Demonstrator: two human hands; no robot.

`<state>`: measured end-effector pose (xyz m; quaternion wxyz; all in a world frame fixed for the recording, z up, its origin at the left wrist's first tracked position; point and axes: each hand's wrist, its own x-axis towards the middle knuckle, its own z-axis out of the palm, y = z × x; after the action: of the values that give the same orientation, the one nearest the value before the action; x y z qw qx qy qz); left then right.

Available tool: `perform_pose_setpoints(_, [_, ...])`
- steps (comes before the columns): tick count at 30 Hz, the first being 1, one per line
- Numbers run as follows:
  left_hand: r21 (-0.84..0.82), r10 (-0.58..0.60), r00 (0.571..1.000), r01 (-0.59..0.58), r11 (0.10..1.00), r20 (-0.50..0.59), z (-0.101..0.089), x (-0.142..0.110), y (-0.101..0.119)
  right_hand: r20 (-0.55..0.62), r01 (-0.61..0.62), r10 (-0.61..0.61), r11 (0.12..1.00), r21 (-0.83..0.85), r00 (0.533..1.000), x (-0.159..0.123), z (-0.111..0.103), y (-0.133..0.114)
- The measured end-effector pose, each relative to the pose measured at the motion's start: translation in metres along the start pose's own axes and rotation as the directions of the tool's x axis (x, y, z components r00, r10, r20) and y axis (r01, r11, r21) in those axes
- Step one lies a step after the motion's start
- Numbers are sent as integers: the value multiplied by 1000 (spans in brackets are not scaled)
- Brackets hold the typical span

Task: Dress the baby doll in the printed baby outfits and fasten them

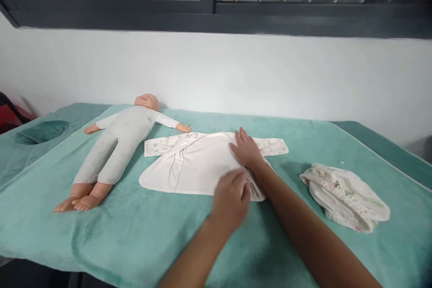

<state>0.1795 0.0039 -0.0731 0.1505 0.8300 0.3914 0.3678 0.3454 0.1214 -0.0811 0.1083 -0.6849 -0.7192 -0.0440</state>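
A white baby shirt [199, 166] with printed sleeves lies spread on the green cloth, its front panels partly folded across. My right hand [248, 148] rests flat on the shirt's upper right part, fingers stretched out. My left hand [232, 195] is over the shirt's lower right edge, its fingers curled together and slightly blurred. Whether fabric is pinched in those fingers is hidden. To the left a baby doll [124, 137] with a white cloth body lies on its back, one hand close to the shirt's left sleeve.
Folded white printed baby clothing [346, 195] lies on the right. The green cloth [135, 252] covers a padded table, with a round hole [42, 132] at the left end. A white wall [216, 72] and a barred window [205, 13] stand behind.
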Motion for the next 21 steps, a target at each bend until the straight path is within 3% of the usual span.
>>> perform_pose_setpoints(1, [114, -25, 999, 23, 993, 19, -10, 7, -15, -28, 57, -57, 998, 5, 998, -1, -2, -1])
perform_pose_setpoints(3, [182, -94, 996, 92, 979, -1, -33, 23, -50, -51, 207, -205, 978, 26, 977, -3, -4, -3])
perform_pose_setpoints(5, [318, -177, 984, 178, 931, -31, -55, 41, -85, -13, 304, -304, 950, 65, 953, -3, -5, -4])
perform_pose_setpoints(7, [425, -236, 971, 226, 876, -29, -73, 59, -115, 36, 316, -321, 944, 96, 946, -1, -5, -3])
perform_pose_setpoints(9, [428, -345, 939, 308, 850, 9, -83, 75, -135, 59, 298, -305, 949, 104, 950, 2, -3, -2])
perform_pose_setpoints(12, [390, -447, 894, 401, 829, 33, -87, 91, -155, 76, 272, -279, 957, 98, 957, 4, 0, 1])
perform_pose_setpoints(15, [346, -490, 871, 463, 816, -10, -85, 95, -168, 102, 241, -250, 966, 90, 963, 4, 1, 1])
perform_pose_setpoints(21, [273, -490, 868, 493, 826, -87, -83, 95, -182, 136, 177, -181, 983, 40, 974, 6, 0, -4])
